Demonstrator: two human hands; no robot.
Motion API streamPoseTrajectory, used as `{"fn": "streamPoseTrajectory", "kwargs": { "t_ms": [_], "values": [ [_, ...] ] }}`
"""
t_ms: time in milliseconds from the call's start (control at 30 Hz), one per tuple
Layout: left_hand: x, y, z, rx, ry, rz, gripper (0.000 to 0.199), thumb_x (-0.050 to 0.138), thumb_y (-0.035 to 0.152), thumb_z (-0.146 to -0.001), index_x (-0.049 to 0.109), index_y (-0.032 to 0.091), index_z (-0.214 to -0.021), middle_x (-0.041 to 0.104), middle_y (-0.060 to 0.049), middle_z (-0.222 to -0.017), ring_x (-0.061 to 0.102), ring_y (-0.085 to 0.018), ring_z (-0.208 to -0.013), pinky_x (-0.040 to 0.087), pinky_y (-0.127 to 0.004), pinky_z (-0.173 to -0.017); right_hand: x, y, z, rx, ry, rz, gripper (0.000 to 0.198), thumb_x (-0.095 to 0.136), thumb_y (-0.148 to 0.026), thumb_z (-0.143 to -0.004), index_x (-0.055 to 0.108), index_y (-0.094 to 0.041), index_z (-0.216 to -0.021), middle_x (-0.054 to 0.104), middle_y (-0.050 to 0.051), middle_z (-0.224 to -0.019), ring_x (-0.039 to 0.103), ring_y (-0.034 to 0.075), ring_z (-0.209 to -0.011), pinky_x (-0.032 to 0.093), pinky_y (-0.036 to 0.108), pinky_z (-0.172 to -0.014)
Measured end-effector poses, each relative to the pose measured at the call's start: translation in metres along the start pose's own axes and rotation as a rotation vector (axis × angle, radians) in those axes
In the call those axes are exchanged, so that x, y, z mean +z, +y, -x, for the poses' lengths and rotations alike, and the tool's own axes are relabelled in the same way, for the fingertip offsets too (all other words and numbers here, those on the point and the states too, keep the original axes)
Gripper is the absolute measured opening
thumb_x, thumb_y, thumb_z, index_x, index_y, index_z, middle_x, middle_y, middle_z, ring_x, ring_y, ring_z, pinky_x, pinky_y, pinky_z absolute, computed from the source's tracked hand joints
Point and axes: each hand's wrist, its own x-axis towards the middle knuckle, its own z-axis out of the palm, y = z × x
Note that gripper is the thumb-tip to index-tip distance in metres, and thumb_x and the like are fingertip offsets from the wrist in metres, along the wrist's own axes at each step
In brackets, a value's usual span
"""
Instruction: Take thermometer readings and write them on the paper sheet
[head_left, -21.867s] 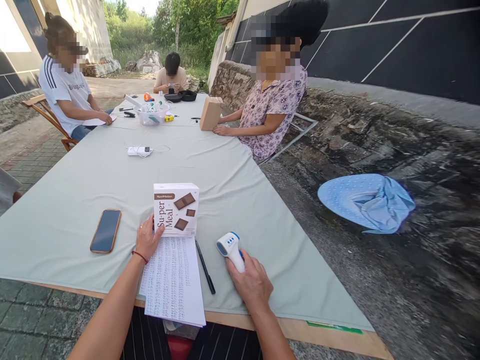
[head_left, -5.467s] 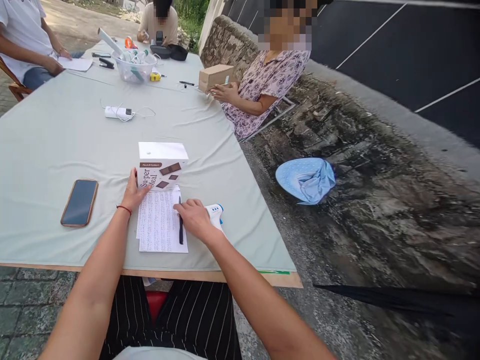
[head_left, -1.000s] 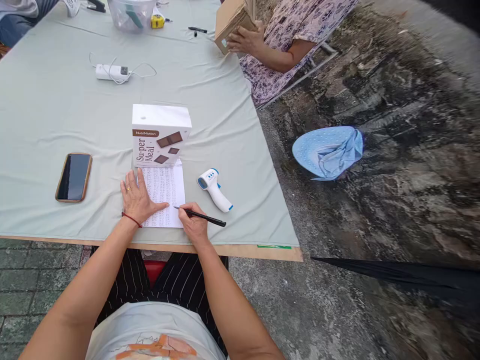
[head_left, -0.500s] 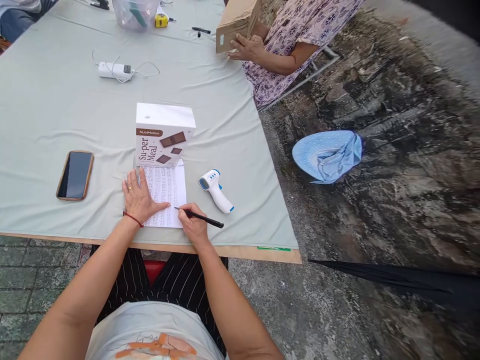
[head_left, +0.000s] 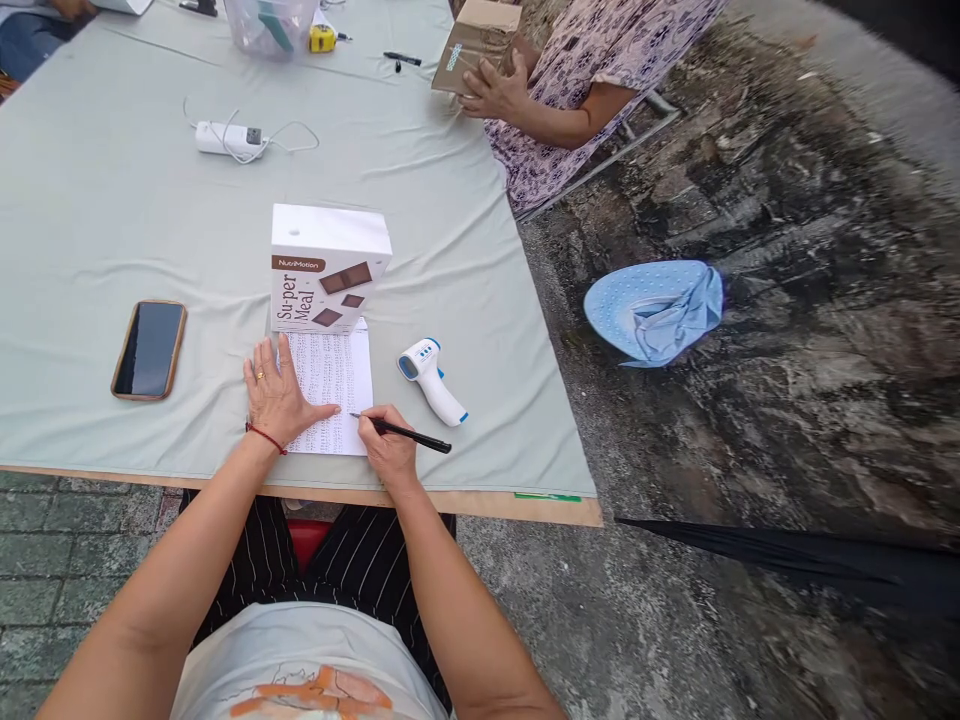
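A sheet of paper [head_left: 330, 385] covered in small rows of writing or print lies near the table's front edge. Flat across its left side rests my left hand [head_left: 277, 395], fingers spread and thumb pointing right. My right hand [head_left: 388, 442] is closed around a black pen [head_left: 412, 434], whose tip meets the paper's right part or hovers just over it. A white NutriMotion box [head_left: 330, 270] stands upright at the sheet's far edge, covering some of it. Right of the paper lies a white and blue infrared thermometer [head_left: 433, 382].
A phone [head_left: 148, 350] lies at left on the cloth-covered table [head_left: 202, 230]. Farther back are a white device with a cable [head_left: 229, 138], a clear tub [head_left: 262, 28], a yellow tape measure [head_left: 322, 38] and another pen [head_left: 403, 59]. Another person's hand [head_left: 496, 92] holds a cardboard box [head_left: 480, 45].
My right hand and the pen have shifted very slightly right; my left hand stays put. The other person's cardboard box has tilted. At top left, a hand and a pale object have come into view.
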Motion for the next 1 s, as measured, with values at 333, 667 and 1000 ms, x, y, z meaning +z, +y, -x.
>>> {"fn": "streamPoseTrajectory", "kwargs": {
  "t_ms": [333,667,1000],
  "values": [
    [-0.0008,0.0002,-0.0001,-0.002,-0.007,-0.002,0.14,0.085,0.063,-0.052,0.016,0.002,-0.156,0.023,-0.033,-0.159,0.019,-0.046,-0.151,0.011,-0.063,-0.122,-0.001,0.0002,-0.0005,-0.034,-0.051,0.031,0.011,0.054,-0.032,-0.076,0.055,-0.024,-0.069,0.053,-0.006,-0.057,0.047,0.014,-0.055,0.042,0.028,-0.058],
    [-0.0024,0.0002,-0.0003,-0.005,-0.007,-0.014,0.139,0.085,0.063,-0.052,0.016,0.001,-0.156,0.023,-0.034,-0.159,0.02,-0.046,-0.151,0.011,-0.062,-0.122,0.0013,-0.0002,0.0001,-0.024,-0.029,0.04,0.01,0.053,-0.032,-0.075,0.054,-0.024,-0.069,0.053,-0.005,-0.058,0.047,0.014,-0.057,0.041,0.028,-0.058],
    [-0.003,0.0003,-0.0005,-0.006,-0.012,-0.01,0.139,0.084,0.063,-0.053,0.014,0.002,-0.156,0.023,-0.034,-0.159,0.019,-0.046,-0.151,0.012,-0.063,-0.121,-0.0018,-0.0031,-0.0005,0.007,-0.068,0.014,0.011,0.054,-0.032,-0.073,0.054,-0.024,-0.066,0.053,-0.005,-0.057,0.046,0.014,-0.056,0.041,0.028,-0.057]
  ]
}}
